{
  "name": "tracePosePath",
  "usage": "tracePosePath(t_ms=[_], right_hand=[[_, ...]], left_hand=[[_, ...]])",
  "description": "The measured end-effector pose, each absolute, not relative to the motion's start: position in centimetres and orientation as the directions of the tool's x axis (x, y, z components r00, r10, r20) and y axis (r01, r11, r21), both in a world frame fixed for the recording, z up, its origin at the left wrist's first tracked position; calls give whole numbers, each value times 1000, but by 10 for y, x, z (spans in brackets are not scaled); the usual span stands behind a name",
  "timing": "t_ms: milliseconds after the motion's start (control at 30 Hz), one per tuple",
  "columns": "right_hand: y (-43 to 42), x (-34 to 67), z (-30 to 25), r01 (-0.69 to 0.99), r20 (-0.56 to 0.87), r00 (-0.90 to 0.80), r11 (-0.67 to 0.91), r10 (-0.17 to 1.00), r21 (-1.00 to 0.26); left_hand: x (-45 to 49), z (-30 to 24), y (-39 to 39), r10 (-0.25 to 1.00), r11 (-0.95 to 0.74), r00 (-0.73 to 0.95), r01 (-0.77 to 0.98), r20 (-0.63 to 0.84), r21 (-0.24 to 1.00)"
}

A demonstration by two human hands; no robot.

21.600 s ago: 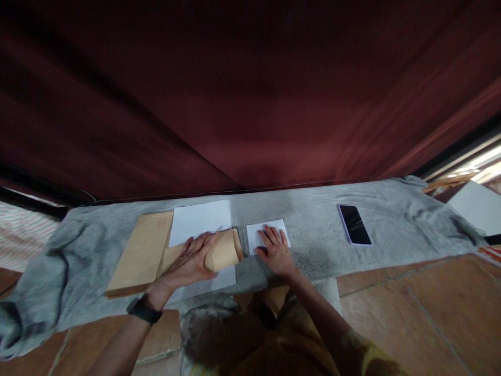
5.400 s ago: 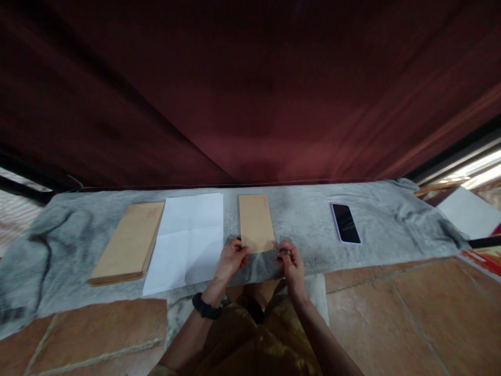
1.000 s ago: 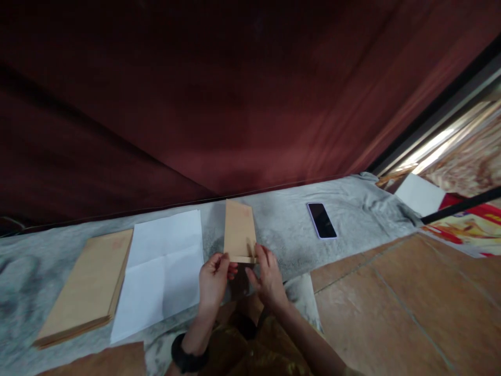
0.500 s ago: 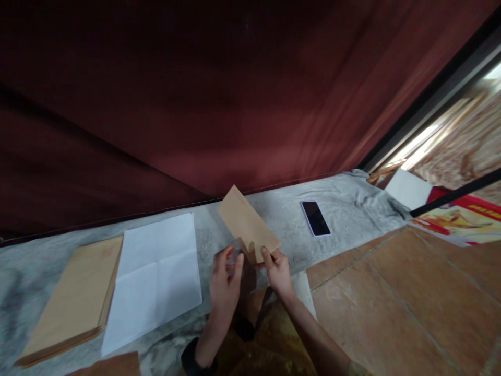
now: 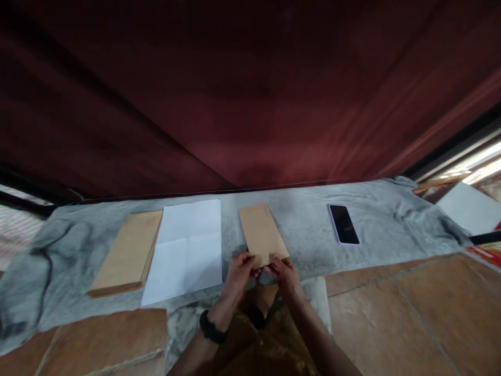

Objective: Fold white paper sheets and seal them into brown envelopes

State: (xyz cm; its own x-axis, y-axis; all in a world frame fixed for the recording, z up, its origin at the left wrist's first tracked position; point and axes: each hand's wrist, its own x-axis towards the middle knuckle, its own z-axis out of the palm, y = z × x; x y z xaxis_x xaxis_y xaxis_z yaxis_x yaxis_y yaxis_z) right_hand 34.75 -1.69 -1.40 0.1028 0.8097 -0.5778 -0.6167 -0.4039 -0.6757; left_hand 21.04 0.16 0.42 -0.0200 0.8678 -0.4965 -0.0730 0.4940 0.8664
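A brown paper envelope (image 5: pixel 261 230) lies in front of me over the grey cloth, its near edge pinched in both hands. My left hand (image 5: pixel 240 270) grips the near left corner between thumb and fingers. At the near right corner, my right hand (image 5: pixel 284 271) holds it the same way. White paper sheets (image 5: pixel 188 248) with a crease across them lie left of the envelope. Beyond them, farther left, is a stack of brown envelopes (image 5: pixel 127 250), partly touching the sheets.
A phone (image 5: pixel 344 224) in a light purple case lies on the grey cloth (image 5: pixel 305 219) to the right. Behind the cloth hangs a dark red curtain (image 5: pixel 250 115). Brown floor tiles (image 5: pixel 376 308) border the near side. A white box-like object (image 5: pixel 472 206) stands at the far right.
My left hand has closed on the envelope, which only my right hand held before. The envelope has turned straighter and come down lower. The view has swung left.
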Motion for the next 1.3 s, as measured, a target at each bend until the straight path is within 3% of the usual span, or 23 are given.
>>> tracePosePath(t_ms=[333, 467, 567, 633, 733, 867, 1000, 1133, 1300], right_hand=[[-12, 369, -16, -487, -617, 142, -489, 774, -724], [-8, 372, -18, -388, -605, 119, -524, 788, -758], [-5, 378, -18, -331, -596, 117, -535, 794, -777], [-2, 381, -18, -269, -590, 127, -545, 797, -794], [1, 386, -21, -136, -547, 151, -530, 824, -837], [4, 395, -21, 188, -379, 194, -414, 905, -891], [4, 403, -16, 547, -197, 206, -279, 959, -789], [-6, 393, -16, 694, 46, 163, -82, 986, -715], [-33, 372, -28, 737, 251, -180, 299, 951, -606]], left_hand=[[188, -4, 25, 908, 416, -138, 169, -396, 894], [189, -2, 16, 976, 196, -192, 562, -104, 803], [195, -4, -1, 991, -36, -52, 774, 121, 632], [202, -7, -14, 964, -243, 149, 833, 220, 498], [214, -14, -28, 895, -440, 379, 838, 237, 323], [224, -21, -36, 893, -446, 412, 864, 179, 233], [229, -24, -35, 891, -451, 427, 873, 154, 188], [232, -25, -34, 888, -454, 435, 879, 147, 147], [227, -30, -38, 879, -475, 457, 868, 139, 145]])
